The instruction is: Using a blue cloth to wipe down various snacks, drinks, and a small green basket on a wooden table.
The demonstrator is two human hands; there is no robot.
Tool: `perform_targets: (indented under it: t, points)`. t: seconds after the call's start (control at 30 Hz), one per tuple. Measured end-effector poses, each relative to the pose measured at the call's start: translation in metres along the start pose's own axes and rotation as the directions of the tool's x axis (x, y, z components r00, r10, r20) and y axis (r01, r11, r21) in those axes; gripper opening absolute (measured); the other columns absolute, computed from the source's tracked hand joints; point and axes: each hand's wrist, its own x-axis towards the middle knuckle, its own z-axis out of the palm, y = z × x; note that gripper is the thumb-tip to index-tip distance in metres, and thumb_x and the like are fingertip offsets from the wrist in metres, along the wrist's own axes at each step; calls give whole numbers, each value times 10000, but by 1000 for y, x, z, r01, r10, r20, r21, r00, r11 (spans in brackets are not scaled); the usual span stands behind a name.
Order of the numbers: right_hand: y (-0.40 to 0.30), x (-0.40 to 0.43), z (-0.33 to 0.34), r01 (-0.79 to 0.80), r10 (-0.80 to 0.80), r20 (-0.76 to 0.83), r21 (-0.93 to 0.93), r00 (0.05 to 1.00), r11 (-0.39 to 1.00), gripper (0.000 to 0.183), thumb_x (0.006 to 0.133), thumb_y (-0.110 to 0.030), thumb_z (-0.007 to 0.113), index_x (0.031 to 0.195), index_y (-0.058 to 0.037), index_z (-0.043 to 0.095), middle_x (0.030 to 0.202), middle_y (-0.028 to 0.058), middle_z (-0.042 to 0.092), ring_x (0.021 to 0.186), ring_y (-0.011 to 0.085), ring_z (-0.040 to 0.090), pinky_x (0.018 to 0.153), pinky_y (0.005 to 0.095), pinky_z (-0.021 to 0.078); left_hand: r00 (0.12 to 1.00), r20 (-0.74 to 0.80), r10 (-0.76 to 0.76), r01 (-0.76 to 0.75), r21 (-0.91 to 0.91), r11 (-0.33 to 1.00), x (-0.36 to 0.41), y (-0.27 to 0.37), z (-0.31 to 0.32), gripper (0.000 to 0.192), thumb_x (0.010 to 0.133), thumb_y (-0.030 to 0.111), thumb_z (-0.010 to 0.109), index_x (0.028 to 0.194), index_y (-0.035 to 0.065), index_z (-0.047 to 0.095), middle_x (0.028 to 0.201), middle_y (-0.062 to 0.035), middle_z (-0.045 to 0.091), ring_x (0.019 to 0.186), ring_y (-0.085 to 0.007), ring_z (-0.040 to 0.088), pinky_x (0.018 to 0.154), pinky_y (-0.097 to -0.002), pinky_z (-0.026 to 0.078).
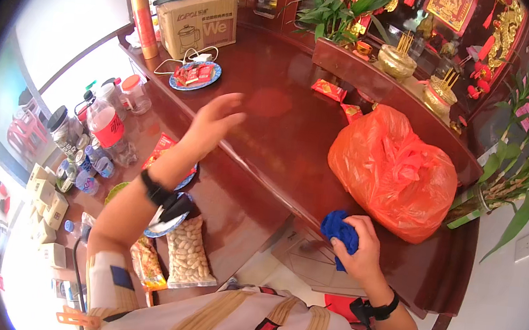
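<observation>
My right hand (361, 245) grips a bunched blue cloth (337, 233) at the front edge of a dark red wooden altar table (277, 132). Just beyond that hand sits a large, full red plastic bag (393, 178), gathered at its top. My left hand (213, 123) is raised near the table's front edge with its fingers apart and nothing in it. Past its fingertips lies a blue-rimmed plate (216, 75) of red packets (194, 74).
A cardboard box (197, 22) and a red-gold tube (143, 22) stand at the back left. Gold incense pots (397, 63) line a raised shelf. On the lower left table are a cola bottle (104, 121), jars (135, 96) and a bag of peanuts (190, 254). Bamboo plants (510, 176) lean at right.
</observation>
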Motion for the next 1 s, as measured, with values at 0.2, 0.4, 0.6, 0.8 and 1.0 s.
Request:
perform_targets:
  t: [0.2,0.4,0.6,0.8,1.0]
  points:
    - [1,0,0,14,-14,8,-20,1000,1000,398,721,-144,742,1070,-53,572,1041,155,569,917,339,603,780,382,503,905,422,50,-290,526,800,139,-9,132,673,817,348,705,1362,36,461,1335,-205,510,1257,-349,464,1049,-395,383]
    - [2,2,2,-48,49,6,-59,999,997,398,723,-170,752,1073,-74,588,1063,141,585,921,331,626,765,398,524,930,367,8,-298,741,602,206,-30,221,793,795,616,599,1413,151,420,1443,-162,392,1347,-383,340,1059,-574,296]
    - [5,0,3,-64,66,22,-53,998,996,426,724,-203,755,1099,-86,591,1103,140,590,952,325,632,784,406,527,861,505,-69,-380,725,574,251,-72,241,829,771,714,539,1465,301,357,1588,-82,151,1447,-405,75,1039,-728,142]
    - [6,1,0,-83,84,49,-6,995,996,437,732,-201,758,1112,-74,584,1103,156,590,975,340,620,826,412,513,839,529,-123,-405,761,507,251,-80,245,680,763,701,558,1324,317,553,1527,-123,276,1397,-426,209,1060,-633,263]
    - [7,0,0,-24,24,-16,6,1000,1000,399,726,-130,741,1078,-43,575,1059,178,582,958,357,607,823,402,504,884,453,-114,-367,824,431,211,-50,173,690,675,599,738,1017,2,695,1130,-216,628,1161,-377,507,948,-431,445]
